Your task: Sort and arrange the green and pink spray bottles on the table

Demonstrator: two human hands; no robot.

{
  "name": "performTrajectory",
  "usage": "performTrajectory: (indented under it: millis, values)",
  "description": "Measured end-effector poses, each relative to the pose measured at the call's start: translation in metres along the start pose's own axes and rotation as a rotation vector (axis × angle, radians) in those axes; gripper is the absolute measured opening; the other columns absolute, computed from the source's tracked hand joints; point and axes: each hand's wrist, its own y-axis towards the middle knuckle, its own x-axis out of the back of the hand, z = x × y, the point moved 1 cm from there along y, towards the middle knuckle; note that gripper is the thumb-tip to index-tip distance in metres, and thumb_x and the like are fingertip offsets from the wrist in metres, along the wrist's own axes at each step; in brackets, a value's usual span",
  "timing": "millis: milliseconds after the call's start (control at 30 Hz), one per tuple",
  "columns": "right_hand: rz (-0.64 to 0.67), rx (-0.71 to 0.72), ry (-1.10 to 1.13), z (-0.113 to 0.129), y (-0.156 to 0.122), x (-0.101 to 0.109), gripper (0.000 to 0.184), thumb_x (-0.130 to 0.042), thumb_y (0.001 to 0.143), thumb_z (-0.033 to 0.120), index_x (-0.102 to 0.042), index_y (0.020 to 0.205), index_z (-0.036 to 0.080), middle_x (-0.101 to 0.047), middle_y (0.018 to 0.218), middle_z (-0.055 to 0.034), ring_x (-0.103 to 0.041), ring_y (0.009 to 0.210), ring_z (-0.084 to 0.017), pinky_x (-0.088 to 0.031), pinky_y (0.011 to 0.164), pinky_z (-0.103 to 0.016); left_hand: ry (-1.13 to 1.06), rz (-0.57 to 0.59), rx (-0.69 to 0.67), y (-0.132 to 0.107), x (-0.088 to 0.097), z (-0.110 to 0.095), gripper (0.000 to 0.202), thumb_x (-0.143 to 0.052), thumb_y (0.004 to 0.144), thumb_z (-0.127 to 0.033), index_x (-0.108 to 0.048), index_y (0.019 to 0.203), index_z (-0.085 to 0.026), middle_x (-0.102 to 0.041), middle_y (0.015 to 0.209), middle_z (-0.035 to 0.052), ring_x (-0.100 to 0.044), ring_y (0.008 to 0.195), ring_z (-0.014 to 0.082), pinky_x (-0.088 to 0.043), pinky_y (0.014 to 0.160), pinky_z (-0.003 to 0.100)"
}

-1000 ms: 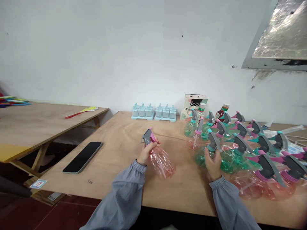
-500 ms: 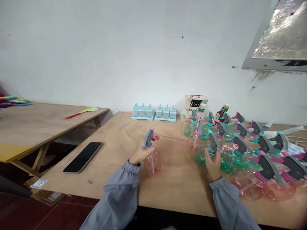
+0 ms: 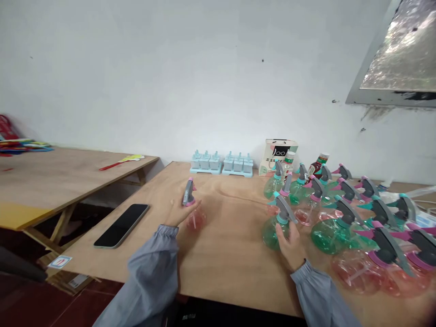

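Observation:
My left hand (image 3: 177,212) is wrapped round a pink spray bottle (image 3: 195,219) with a grey trigger head, which stands upright on the wooden table (image 3: 225,245). My right hand (image 3: 288,238) grips a green spray bottle (image 3: 272,230) with a grey and teal head, drawn a little apart from the group. Behind and to the right of it stand several more green and pink spray bottles (image 3: 347,213). Both arms wear grey sleeves.
A black phone (image 3: 121,219) lies near the table's left edge. Two pale blue ice-lolly moulds (image 3: 222,162), a small carton (image 3: 278,156) and a brown bottle (image 3: 317,164) stand by the wall. A second table (image 3: 51,175) with a red and yellow swatter is on the left.
My left hand has carried the pink bottle leftward and stood it upright. My right hand has pulled a green bottle out of the group toward the table's middle.

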Motion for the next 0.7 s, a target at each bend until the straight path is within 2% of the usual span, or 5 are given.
performTrajectory:
  millis: [167, 267, 367, 567, 700]
  values:
    - [0.002, -0.025, 0.077, 0.004, -0.003, -0.005, 0.035, -0.057, 0.091, 0.052, -0.061, 0.111, 0.023, -0.071, 0.103, -0.0079, -0.068, 0.100, -0.026, -0.056, 0.092, -0.045, 0.113, -0.265, -0.041, -0.027, -0.014, 0.028, 0.073, -0.071, 0.071, -0.058, -0.048, 0.130, -0.022, -0.061, 0.126, 0.0137, -0.065, 0.111, 0.0311, -0.053, 0.095, 0.051]
    - [-0.015, -0.052, 0.094, -0.003, -0.007, -0.008, 0.043, -0.059, 0.091, 0.053, -0.058, 0.121, 0.023, -0.070, 0.109, -0.0091, -0.067, 0.104, -0.026, -0.054, 0.095, -0.047, 0.322, -0.301, 0.062, -0.048, -0.018, 0.040, 0.068, -0.073, 0.067, -0.060, -0.050, 0.119, -0.024, -0.062, 0.112, 0.0090, -0.064, 0.106, 0.0329, -0.051, 0.095, 0.057]
    - [-0.001, -0.058, 0.109, -0.010, -0.014, -0.013, 0.052, -0.061, 0.089, 0.056, -0.054, 0.128, 0.022, -0.067, 0.116, -0.0106, -0.064, 0.112, -0.028, -0.052, 0.101, -0.051, 0.431, -0.275, 0.141, -0.049, -0.012, 0.047, 0.058, -0.073, 0.069, -0.059, -0.053, 0.108, -0.021, -0.061, 0.099, 0.0073, -0.064, 0.100, 0.0341, -0.051, 0.092, 0.056]
    - [0.155, -0.049, 0.148, -0.012, -0.028, -0.031, 0.077, -0.065, 0.088, 0.057, -0.034, 0.148, 0.022, -0.051, 0.145, -0.0166, -0.047, 0.140, -0.033, -0.040, 0.115, -0.059, 0.400, -0.159, 0.309, 0.021, 0.010, 0.060, 0.053, -0.083, 0.068, -0.041, -0.058, 0.108, -0.017, -0.066, 0.106, 0.0134, -0.063, 0.110, 0.0370, -0.051, 0.093, 0.049]
    - [0.230, -0.059, 0.152, -0.013, -0.030, -0.047, 0.088, -0.069, 0.084, 0.060, -0.027, 0.152, 0.022, -0.044, 0.151, -0.0186, -0.042, 0.144, -0.036, -0.038, 0.116, -0.062, 0.354, -0.152, 0.376, 0.075, 0.012, 0.067, 0.052, -0.083, 0.075, -0.033, -0.059, 0.116, -0.012, -0.067, 0.111, 0.0140, -0.066, 0.104, 0.0300, -0.055, 0.089, 0.045]
